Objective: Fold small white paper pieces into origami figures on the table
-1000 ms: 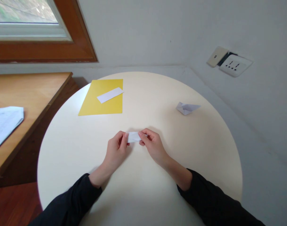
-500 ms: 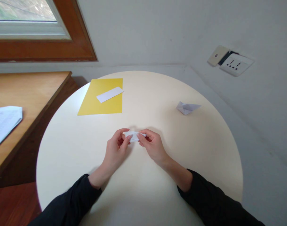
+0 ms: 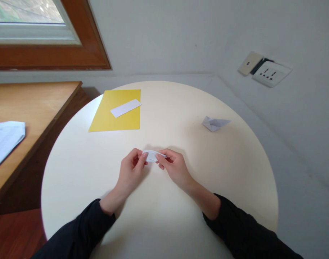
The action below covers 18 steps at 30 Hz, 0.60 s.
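Observation:
A small folded piece of white paper (image 3: pixel 151 156) is held between my two hands over the middle of the table. My left hand (image 3: pixel 132 166) pinches its left end, thumb on top. The right end is gripped by my right hand (image 3: pixel 174 165), with the thumb laid on the near face and the other fingers behind. My fingers cover both ends, so its full shape is hidden. Farther back to the right, a folded paper boat (image 3: pixel 215 123) rests on the table.
The round white table (image 3: pixel 164 201) stands against the wall. At its back left lies a yellow sheet (image 3: pixel 105 122) with a white paper strip (image 3: pixel 126 108) on it. A wooden desk (image 3: pixel 45 97) bearing white papers (image 3: pixel 6 140) is at the left. A socket (image 3: pixel 271 73) sits on the right wall.
My left thumb and fingers have shifted slightly left and closed tighter on the paper's left end. My right hand has hardly moved.

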Available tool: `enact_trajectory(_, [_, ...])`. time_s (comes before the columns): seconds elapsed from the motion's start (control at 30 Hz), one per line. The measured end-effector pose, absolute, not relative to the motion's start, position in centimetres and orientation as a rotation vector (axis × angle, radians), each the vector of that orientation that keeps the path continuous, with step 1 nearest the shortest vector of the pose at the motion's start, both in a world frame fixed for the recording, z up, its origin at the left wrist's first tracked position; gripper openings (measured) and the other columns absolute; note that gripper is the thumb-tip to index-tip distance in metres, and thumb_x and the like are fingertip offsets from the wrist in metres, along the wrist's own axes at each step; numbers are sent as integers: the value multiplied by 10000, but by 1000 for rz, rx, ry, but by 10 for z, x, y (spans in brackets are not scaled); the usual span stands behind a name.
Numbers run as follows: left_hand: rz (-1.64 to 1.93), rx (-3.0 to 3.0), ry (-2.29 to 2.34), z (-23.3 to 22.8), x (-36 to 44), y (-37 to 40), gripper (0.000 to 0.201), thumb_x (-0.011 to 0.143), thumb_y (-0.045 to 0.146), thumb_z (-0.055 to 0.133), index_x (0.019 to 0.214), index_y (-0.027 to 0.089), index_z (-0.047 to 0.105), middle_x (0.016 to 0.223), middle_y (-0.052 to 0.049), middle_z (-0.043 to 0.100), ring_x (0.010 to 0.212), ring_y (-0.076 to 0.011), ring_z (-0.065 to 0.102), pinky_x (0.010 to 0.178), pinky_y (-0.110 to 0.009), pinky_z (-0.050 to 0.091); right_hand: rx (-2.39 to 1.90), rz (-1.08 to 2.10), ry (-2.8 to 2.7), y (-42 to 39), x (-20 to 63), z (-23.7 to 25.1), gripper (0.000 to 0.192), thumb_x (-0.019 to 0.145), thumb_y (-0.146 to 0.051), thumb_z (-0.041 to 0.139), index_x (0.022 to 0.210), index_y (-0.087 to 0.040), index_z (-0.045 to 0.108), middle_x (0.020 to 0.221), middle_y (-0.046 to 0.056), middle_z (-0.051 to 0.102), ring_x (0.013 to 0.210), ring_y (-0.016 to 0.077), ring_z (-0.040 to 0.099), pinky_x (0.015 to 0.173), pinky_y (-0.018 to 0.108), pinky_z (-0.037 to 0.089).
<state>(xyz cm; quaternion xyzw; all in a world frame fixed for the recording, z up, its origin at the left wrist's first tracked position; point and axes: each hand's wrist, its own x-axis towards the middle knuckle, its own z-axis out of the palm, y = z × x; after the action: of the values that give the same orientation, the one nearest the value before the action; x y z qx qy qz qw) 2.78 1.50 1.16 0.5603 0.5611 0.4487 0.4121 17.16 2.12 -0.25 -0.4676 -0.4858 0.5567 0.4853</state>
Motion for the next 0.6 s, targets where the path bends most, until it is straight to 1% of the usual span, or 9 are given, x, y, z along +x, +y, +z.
enact_trajectory(0.2, [1141, 1385, 1367, 11, 26, 14, 294, 811, 392, 532, 616, 182, 464, 505, 48, 458, 478, -85, 407, 466, -200, 312, -1146, 1383, -1180, 22, 171, -2, 343, 739, -497, 593, 640, -169, 580, 527, -17, 541, 437, 77, 425, 427, 225, 324])
enact_trajectory(0.4, [1103, 1385, 1358, 17, 28, 13, 322, 802, 420, 520, 590, 184, 462, 488, 48, 455, 466, -85, 397, 457, -202, 302, -1129, 1446, -1151, 20, 171, -1, 409, 682, -572, 629, 614, -174, 558, 509, -19, 538, 424, 72, 402, 407, 218, 307])
enact_trajectory(0.5, [1088, 1396, 1381, 18, 28, 13, 296, 804, 403, 511, 606, 187, 468, 468, 58, 437, 440, -79, 366, 435, -199, 281, -1111, 1474, -1174, 19, 171, -2, 417, 680, -579, 631, 616, -174, 555, 505, -26, 524, 420, 68, 384, 405, 216, 289])
enact_trajectory(0.6, [1093, 1390, 1405, 16, 27, 13, 272, 801, 374, 512, 608, 188, 467, 456, 61, 432, 424, -75, 352, 417, -196, 264, -1099, 1479, -1202, 19, 171, -3, 405, 710, -567, 609, 620, -176, 554, 505, -31, 503, 424, 71, 373, 405, 219, 268])
